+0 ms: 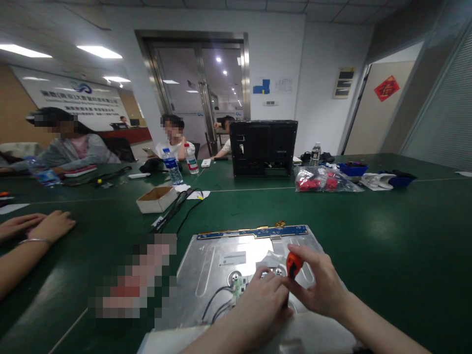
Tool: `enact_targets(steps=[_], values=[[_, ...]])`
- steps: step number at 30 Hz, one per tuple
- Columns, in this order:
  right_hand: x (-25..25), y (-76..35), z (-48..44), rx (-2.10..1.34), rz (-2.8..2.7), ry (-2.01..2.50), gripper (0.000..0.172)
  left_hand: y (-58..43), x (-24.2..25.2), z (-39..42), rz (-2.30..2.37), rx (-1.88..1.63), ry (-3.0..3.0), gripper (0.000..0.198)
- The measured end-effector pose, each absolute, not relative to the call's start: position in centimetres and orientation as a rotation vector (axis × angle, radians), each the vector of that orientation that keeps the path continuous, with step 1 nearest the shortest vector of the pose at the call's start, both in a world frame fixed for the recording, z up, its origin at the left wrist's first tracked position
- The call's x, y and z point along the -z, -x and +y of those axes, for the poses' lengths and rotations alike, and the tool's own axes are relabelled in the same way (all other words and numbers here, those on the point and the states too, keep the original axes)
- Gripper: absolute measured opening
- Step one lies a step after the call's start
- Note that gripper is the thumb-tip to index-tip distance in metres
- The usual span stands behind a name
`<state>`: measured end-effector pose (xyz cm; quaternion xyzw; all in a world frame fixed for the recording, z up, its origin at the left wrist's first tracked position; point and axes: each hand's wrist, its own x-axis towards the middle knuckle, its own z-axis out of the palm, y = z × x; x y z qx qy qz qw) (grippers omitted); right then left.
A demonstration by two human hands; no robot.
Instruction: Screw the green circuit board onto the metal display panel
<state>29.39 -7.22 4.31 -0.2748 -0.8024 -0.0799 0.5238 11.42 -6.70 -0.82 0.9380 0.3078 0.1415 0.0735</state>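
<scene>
A metal-backed display panel (206, 255) lies on the table in front of me, with a long blue circuit strip (254, 232) along its far edge. My right hand (320, 282) pinches the orange and black handle of a screwdriver (294, 264), which stands roughly upright over the panel. Its shaft and tip are hidden. Close beside it, my left hand (265, 295) bends down over a small green circuit board (240, 284), fingers curled and their tips mostly hidden. Black wires (216, 295) run from that board toward the panel's left side.
Left of the panel lie black cables (173, 211) and an open cardboard box (157, 199). Farther back stand a black monitor housing (263, 147), bottles (172, 167) and a plastic bag with red items (324, 179). A co-worker's hands (51, 226) rest at the left.
</scene>
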Motion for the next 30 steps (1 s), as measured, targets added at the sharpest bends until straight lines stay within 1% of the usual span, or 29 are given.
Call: enact_targets(steps=[3,7,10,13,18,24,30], values=[[-4.3,-29.3,-7.1,0.211,-1.915,0.660,0.046,-11.4,0.6,-6.8,0.930,-0.400,-2.798,0.012],[-4.2,-29.3,-7.3,0.199,-1.907,0.664,0.059,-11.3,-0.4,-7.0,0.885,-0.354,-2.753,0.013],[-4.2,-29.5,-7.5,0.177,-1.889,0.677,0.063,-11.3,-1.1,-7.2,0.877,-0.324,-2.722,0.012],[-4.2,-29.6,-7.5,0.144,-1.901,0.662,0.063,-11.2,-1.6,-7.4,0.873,-0.325,-2.709,0.010],[-4.4,-29.7,-7.6,0.120,-1.933,0.641,0.063,-11.2,-1.8,-7.4,0.857,-0.326,-2.725,0.014],[-4.4,-29.7,-7.6,0.140,-1.966,0.633,0.062,-11.3,-1.5,-7.4,0.869,-0.314,-2.721,0.009],[-4.1,-29.4,-7.5,0.147,-1.935,0.639,0.063,-11.3,-1.3,-7.4,0.892,-0.341,-2.697,0.013]])
